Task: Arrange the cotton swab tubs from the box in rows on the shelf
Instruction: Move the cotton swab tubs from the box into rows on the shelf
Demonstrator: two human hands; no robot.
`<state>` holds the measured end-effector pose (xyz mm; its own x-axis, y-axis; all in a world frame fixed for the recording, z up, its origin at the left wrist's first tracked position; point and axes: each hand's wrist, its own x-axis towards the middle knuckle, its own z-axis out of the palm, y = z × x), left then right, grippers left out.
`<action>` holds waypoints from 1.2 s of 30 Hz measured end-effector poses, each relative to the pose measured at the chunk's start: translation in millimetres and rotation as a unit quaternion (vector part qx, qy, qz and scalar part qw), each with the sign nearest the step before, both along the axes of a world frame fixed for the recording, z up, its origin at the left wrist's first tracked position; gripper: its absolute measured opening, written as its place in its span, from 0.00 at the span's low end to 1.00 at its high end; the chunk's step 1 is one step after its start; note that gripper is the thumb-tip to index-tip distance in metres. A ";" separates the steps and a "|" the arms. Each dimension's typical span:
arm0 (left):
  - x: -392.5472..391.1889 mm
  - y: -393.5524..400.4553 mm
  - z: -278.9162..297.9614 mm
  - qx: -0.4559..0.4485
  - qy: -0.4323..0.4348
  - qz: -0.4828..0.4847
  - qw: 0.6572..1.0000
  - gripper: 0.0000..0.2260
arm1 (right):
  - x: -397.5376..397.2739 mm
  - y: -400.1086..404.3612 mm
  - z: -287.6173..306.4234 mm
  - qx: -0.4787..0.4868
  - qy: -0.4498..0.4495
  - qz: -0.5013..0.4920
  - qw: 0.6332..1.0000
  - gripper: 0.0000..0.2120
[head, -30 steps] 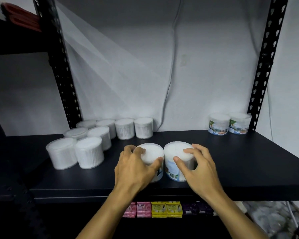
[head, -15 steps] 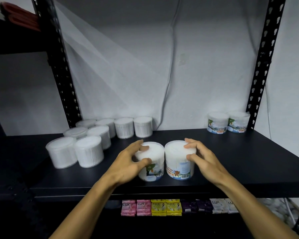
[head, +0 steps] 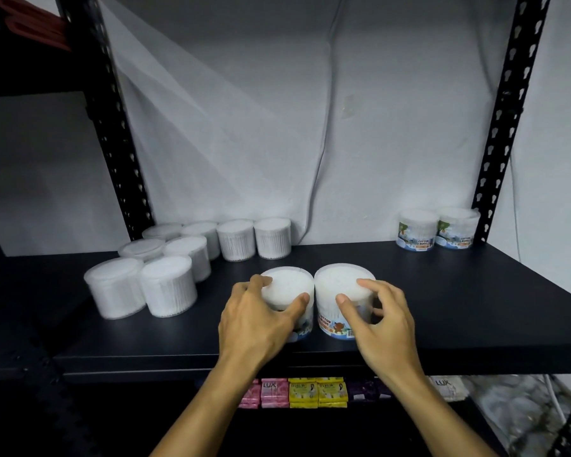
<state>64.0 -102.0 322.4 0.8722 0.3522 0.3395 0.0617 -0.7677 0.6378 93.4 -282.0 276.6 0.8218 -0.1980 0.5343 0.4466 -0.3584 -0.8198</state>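
Two cotton swab tubs stand side by side, touching, near the front edge of the black shelf point(head: 459, 301). My left hand point(head: 257, 321) wraps the left tub point(head: 289, 283) from the front and top. My right hand point(head: 376, 321) curls around the right tub point(head: 340, 280), thumb on its front, fingers on its lid; its blue label shows below. Several plain white tubs point(head: 165, 285) stand in rows at the shelf's left. Two labelled tubs point(head: 437, 229) stand at the back right corner. The box is not in view.
Black perforated uprights point(head: 505, 120) frame the shelf on both sides, with a white wall and a hanging cable point(head: 323, 153) behind. Below the shelf lies a row of pink, yellow and purple soap packets point(head: 317, 392). An upper shelf juts out at top left.
Both hands loosened and rotated the two tubs half a second ago, labels coming to the front; now both hands are closed around the tubs again. The tubs stay in the same spot.
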 end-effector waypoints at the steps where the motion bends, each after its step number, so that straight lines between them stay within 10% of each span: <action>1: 1.6 1.8 -0.3 -0.006 -0.002 -0.010 1.000 0.31 | 1.6 -2.3 1.3 0.005 0.005 0.010 1.000 0.16; 21: 21.6 43.1 0.5 -0.154 0.041 -0.244 0.956 0.25 | 22.2 -38.3 24.4 0.082 0.132 0.250 0.955 0.17; 36: 15.1 17.1 -21.8 -0.152 -0.036 -0.121 0.980 0.26 | 9.6 -15.3 3.0 0.065 0.074 0.115 0.989 0.13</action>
